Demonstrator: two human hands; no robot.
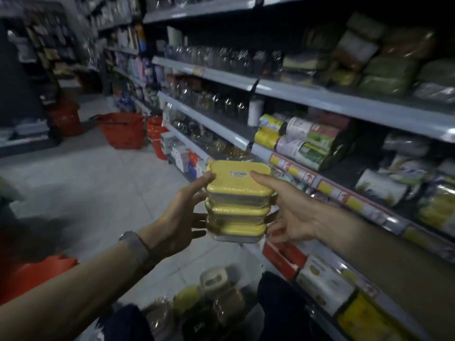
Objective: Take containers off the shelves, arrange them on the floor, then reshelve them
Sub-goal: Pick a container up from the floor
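Stack (237,205) of yellow-lidded containers sits clamped between left hand (177,217) and right hand (293,217), thumbs on its top lid, fingers down its sides, seemingly mid-carry between the shelf (344,196) right of the grip and the floor containers (214,291) below, needing a level, two-handed set-down.

Yellow lids top the clear containers (238,205), with a small white label on the top lid. Baskets (121,130) are red, shelves (344,99) grey, floor (98,188) pale grey.

Open aisle (98,183) left (packed shelves (320,98) right)
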